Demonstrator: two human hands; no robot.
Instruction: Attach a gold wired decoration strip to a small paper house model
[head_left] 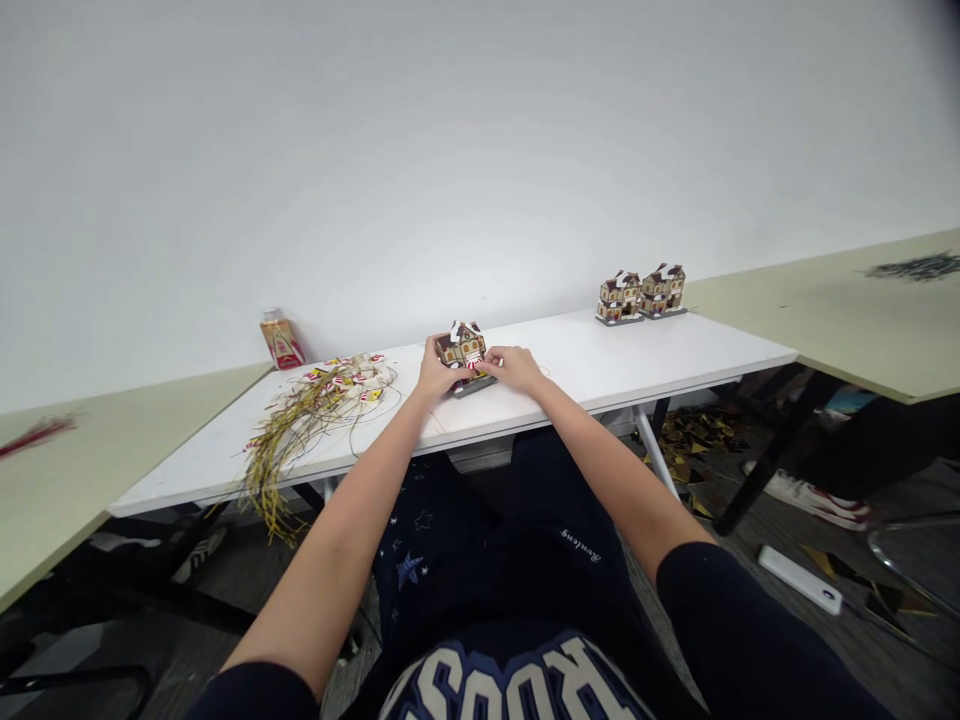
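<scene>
A small model house [453, 352] with a snowy brown roof and a grey base is in front of me, at the near edge of the white table. My left hand [437, 372] is wrapped around its left side. At its right front, my right hand [514, 367] has its fingers bent together at a small red-and-white striped awning [475, 363]. Whether those fingers pinch the awning or a thin wire by it is too small to make out. A bundle of yellowish wires [289, 440] with small red, white and yellow pieces lies to the left.
Two similar model houses [620, 298] stand at the table's back right. A golden bottle [281, 340] stands by the wall at left. Wires from the bundle hang over the front edge. Cream tables [847, 310] adjoin both sides. A person's shoe [817, 497] shows below at right.
</scene>
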